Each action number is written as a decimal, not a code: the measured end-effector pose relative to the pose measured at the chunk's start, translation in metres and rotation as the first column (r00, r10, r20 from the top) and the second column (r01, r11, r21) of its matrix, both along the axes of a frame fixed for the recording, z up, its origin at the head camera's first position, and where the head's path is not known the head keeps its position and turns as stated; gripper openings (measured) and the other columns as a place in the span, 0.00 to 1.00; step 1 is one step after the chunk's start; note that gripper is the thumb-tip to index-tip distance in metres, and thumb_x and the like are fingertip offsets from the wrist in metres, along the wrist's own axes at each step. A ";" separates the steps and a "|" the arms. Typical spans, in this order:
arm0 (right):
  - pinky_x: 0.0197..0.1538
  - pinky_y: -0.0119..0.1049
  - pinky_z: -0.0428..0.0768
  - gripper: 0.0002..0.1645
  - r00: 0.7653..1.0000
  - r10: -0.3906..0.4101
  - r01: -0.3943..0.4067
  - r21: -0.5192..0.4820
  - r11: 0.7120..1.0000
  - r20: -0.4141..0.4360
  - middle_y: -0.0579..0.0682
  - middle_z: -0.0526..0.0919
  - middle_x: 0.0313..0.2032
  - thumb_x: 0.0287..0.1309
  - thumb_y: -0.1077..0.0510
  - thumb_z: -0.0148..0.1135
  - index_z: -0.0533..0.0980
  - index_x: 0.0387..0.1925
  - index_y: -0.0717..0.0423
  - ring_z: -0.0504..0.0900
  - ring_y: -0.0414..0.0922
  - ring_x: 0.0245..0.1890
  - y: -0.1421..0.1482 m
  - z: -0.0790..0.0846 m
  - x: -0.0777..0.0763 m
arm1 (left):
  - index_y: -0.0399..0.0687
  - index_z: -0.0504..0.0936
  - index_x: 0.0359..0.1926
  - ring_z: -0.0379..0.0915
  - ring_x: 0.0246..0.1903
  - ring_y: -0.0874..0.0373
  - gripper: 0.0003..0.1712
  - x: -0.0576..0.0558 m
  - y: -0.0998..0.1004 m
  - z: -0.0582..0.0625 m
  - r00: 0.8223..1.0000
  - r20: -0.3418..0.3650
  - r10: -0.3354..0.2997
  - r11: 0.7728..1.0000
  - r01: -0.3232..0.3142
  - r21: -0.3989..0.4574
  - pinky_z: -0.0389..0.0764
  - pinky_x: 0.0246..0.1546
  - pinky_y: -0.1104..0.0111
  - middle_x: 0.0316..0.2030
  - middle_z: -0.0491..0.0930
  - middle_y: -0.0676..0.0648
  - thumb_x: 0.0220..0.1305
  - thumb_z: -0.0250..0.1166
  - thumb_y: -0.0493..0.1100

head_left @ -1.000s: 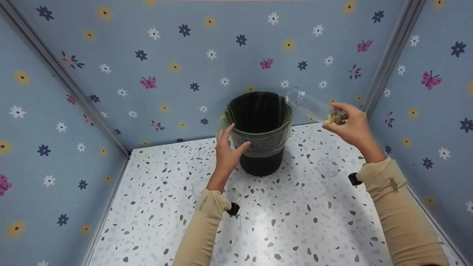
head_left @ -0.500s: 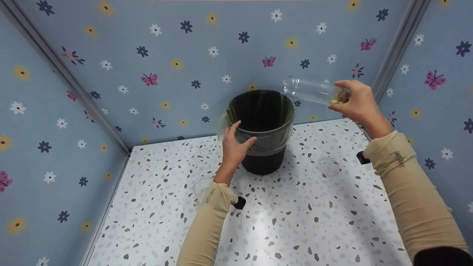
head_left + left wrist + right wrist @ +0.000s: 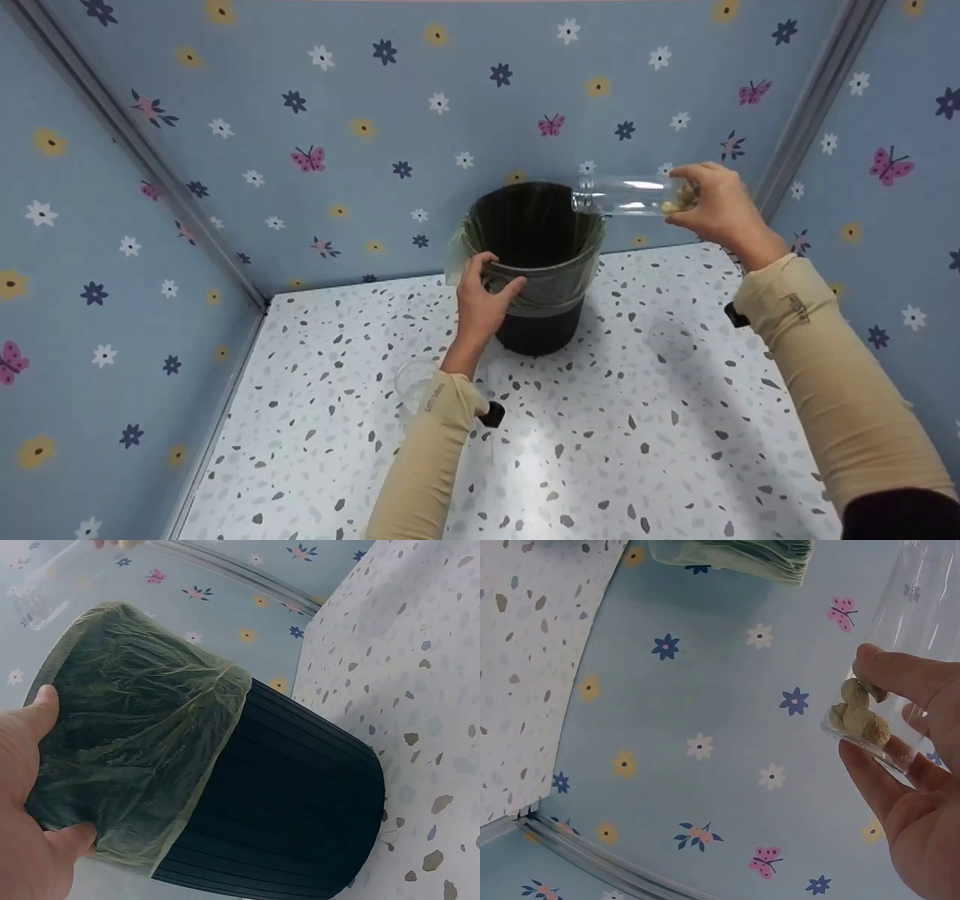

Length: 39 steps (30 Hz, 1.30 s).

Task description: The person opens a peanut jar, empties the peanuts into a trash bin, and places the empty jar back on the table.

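A black trash can (image 3: 538, 330) lined with a thin, pale green bag (image 3: 135, 727) stands by the back wall. My left hand (image 3: 480, 304) holds its near left side, thumb and fingers spread around the bagged rim. My right hand (image 3: 720, 206) grips the base of a clear bottle (image 3: 630, 196) between thumb and fingers. The bottle lies nearly level in the air, its uncapped mouth overlapping the can's right rim in the head view. Several tan, lumpy pieces like unshelled peanuts (image 3: 864, 724) sit at the bottle's base end, inside it.
On the speckled white tabletop (image 3: 600, 465), a clear round disc (image 3: 671, 341) lies to the right. Another clear round item (image 3: 415, 377) lies partly under the left sleeve. Blue flowered panels (image 3: 337, 90) with metal corner posts enclose the back and sides.
My right hand has risen and levelled the bottle, then lowered its mouth toward the can's right rim. My left hand has shifted slightly right along with the can in view.
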State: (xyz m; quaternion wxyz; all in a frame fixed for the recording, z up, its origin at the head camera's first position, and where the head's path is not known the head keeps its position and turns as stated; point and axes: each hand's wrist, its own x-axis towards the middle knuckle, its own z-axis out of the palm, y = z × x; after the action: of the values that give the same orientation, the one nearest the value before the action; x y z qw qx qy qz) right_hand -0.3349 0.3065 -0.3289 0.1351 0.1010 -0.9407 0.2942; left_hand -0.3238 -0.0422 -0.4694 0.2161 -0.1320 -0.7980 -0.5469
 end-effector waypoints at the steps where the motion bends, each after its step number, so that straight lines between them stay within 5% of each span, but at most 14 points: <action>1: 0.52 0.53 0.77 0.40 1.000 -0.002 0.002 -0.004 1.000 0.003 0.63 0.70 0.55 0.50 0.66 0.72 0.68 0.65 0.61 0.74 0.58 0.49 0.000 0.000 0.000 | 0.50 0.73 0.54 0.68 0.56 0.60 0.28 0.000 0.000 -0.001 1.000 -0.008 0.003 1.000 -0.003 -0.003 0.70 0.58 0.63 0.53 0.71 0.51 0.56 0.74 0.51; 20: 0.58 0.55 0.73 0.35 0.991 -0.026 0.031 0.033 0.999 -0.131 0.61 0.70 0.60 0.52 0.70 0.69 0.71 0.63 0.59 0.72 0.60 0.54 -0.003 -0.010 -0.007 | 0.51 0.74 0.52 0.69 0.54 0.58 0.28 0.000 0.003 -0.005 0.997 -0.049 0.065 0.998 -0.066 -0.003 0.72 0.55 0.62 0.50 0.72 0.50 0.56 0.73 0.56; 28: 0.56 0.57 0.72 0.35 0.971 0.061 -0.010 0.214 0.977 -0.230 0.64 0.70 0.58 0.48 0.75 0.70 0.72 0.60 0.64 0.73 0.63 0.55 -0.003 -0.011 -0.008 | 0.51 0.72 0.54 0.67 0.55 0.58 0.29 -0.002 0.005 -0.007 0.995 -0.071 0.073 0.995 -0.077 -0.065 0.70 0.57 0.61 0.52 0.70 0.50 0.58 0.69 0.59; 39: 0.55 0.59 0.73 0.36 0.955 0.084 -0.007 0.261 0.965 -0.284 0.66 0.72 0.57 0.44 0.76 0.71 0.73 0.58 0.65 0.73 0.64 0.54 -0.008 -0.013 -0.011 | 0.52 0.72 0.55 0.68 0.54 0.58 0.29 -0.001 0.003 -0.007 0.997 -0.035 0.073 0.996 -0.075 -0.055 0.71 0.56 0.60 0.52 0.70 0.50 0.58 0.70 0.59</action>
State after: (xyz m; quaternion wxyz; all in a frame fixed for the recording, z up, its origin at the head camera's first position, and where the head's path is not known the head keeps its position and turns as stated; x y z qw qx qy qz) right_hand -0.3458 0.2984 -0.3422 0.2515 0.1820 -0.9380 0.1544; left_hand -0.3247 -0.0392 -0.4767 0.2458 -0.1174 -0.8136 -0.5136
